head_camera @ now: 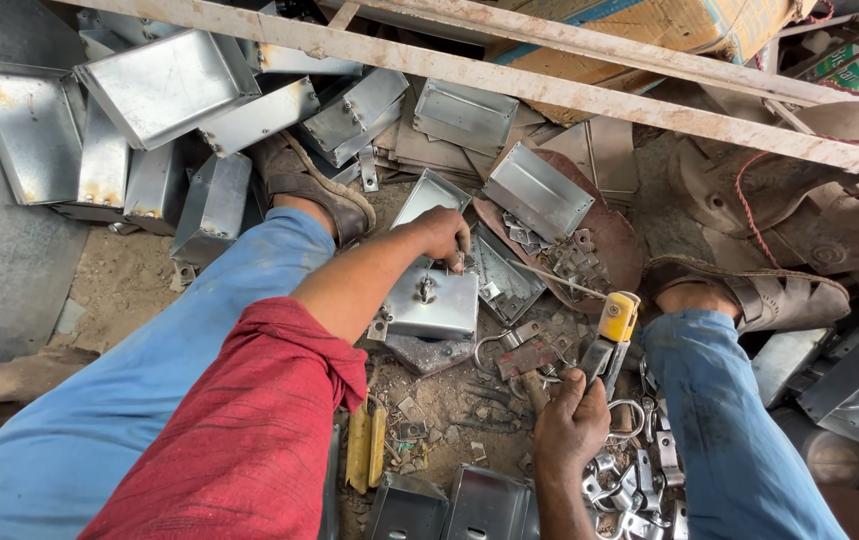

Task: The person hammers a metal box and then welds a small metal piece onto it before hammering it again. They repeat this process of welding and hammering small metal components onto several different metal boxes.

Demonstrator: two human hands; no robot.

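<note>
My left hand (pixel 441 236) reaches forward over my knee and grips the far edge of a small square metal box (pixel 431 303) that rests on a block on the ground. A bolt sticks up from the box's middle. My right hand (pixel 569 422) is closed around the wooden handle of a hammer (pixel 609 335) with a yellow band on its head. The hammer head hovers to the right of the box, apart from it. Small metal clips and brackets (pixel 629 475) lie by my right hand.
Several open sheet-metal boxes (pixel 164 85) are heaped at the back and left. A rusty dish (pixel 614 240) holds small brackets. A pale wooden beam (pixel 509 75) crosses overhead. My sandalled feet (pixel 309 180) flank the work spot. More metal boxes (pixel 489 505) lie near the bottom edge.
</note>
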